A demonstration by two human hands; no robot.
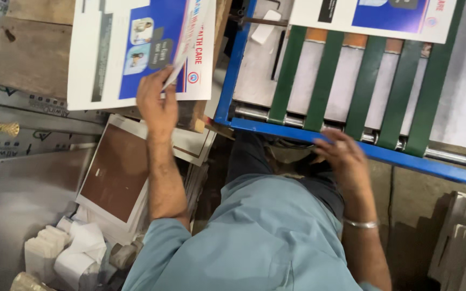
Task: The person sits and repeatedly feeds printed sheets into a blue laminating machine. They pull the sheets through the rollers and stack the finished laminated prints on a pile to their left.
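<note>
**Insp.:** While that sheet is up, report hand state and position.

**Me:** My left hand [156, 105] pinches the lifted edge of a printed sheet [190, 37], thumb and fingers closed on it, above the stack of printed sheets [98, 59] on the wooden board [28, 54] to my left. The held sheet curls up from the top of the stack. My right hand [341, 156] rests on the blue frame rail [276, 129] of the belt machine, fingers loosely spread and curled over the edge, holding nothing.

**Insp.:** Risks?

**Me:** Two, in my judgement. The pinch is at one corner only, so thin paper could crease or tear if pulled fast. The right fingers sit just beside the steel roller [254, 114] and the green belts [330, 75]; if those run, fingertips could get drawn in. Can't tell whether they're moving.

**Insp.:** Materials, approx.?

**Me:** Sheets: thin, glossy, white w/ blue panels, rectangular, flexible. Belts: flat green strips, matte, parallel, w/ grey bed between. Frame: painted blue metal, hard edge. Roller: bare shiny cylinder. Another printed sheet [384, 16] lies atop the belts. Below the stack, a brown card w/ white border [117, 172]; near it, white paper rolls [76, 250], soft and crumpled.
</note>
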